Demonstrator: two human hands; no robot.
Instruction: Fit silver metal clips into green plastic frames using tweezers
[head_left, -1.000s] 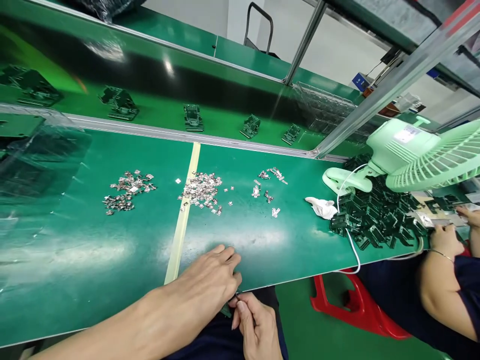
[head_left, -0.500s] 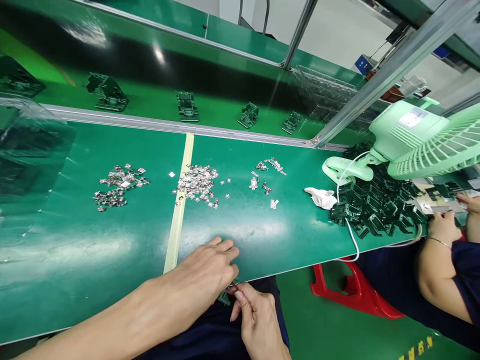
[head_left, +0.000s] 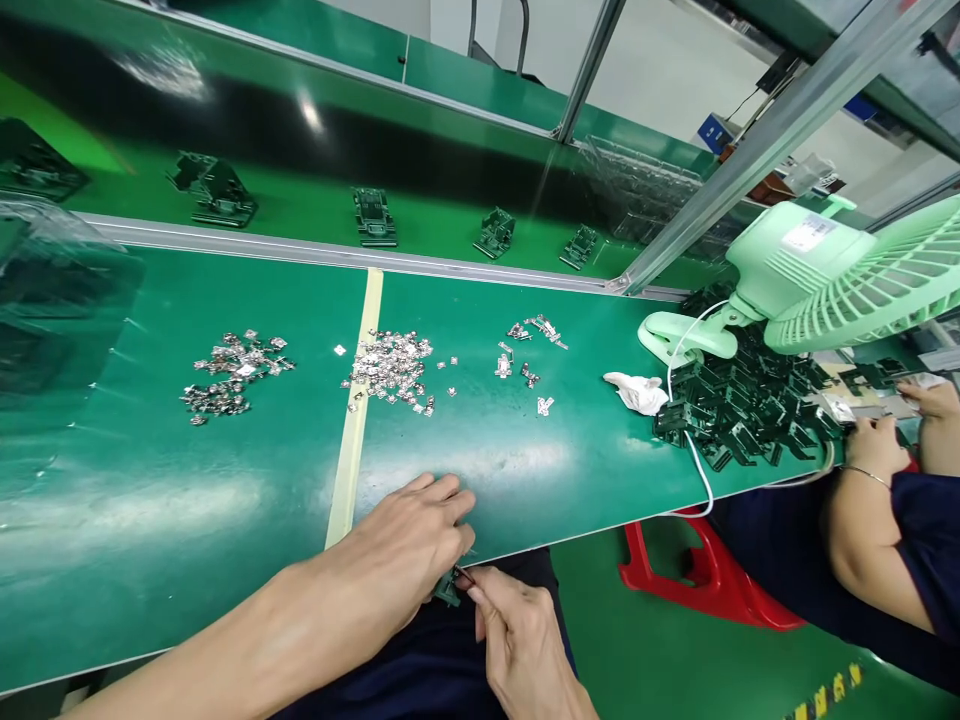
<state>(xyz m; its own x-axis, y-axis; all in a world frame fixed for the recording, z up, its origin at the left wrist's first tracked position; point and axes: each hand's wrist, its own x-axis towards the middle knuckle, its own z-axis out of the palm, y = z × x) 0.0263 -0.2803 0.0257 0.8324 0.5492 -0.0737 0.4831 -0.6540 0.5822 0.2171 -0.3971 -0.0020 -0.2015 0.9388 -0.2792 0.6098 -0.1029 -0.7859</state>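
At the table's front edge my left hand is closed with its back to me, over a small green circuit board that shows just below its fingers. Most of the board is hidden by this hand. My right hand is closed in a pinch beside the board, thumb against forefinger, on a thin dark object too small to name. Its tip meets the board's side. Beyond my hands lies a pile of small shiny metal parts, partly on a strip of yellow tape.
Another metal-parts pile lies left, and loose metal pieces right. A white crumpled cloth, a light green fan and heaped green boards stand farther right. A co-worker's hands work there, near a red stool.
The right fingers and the thin dark object have shifted slightly against the board, and a little more of the board shows. The whole view has moved slightly.
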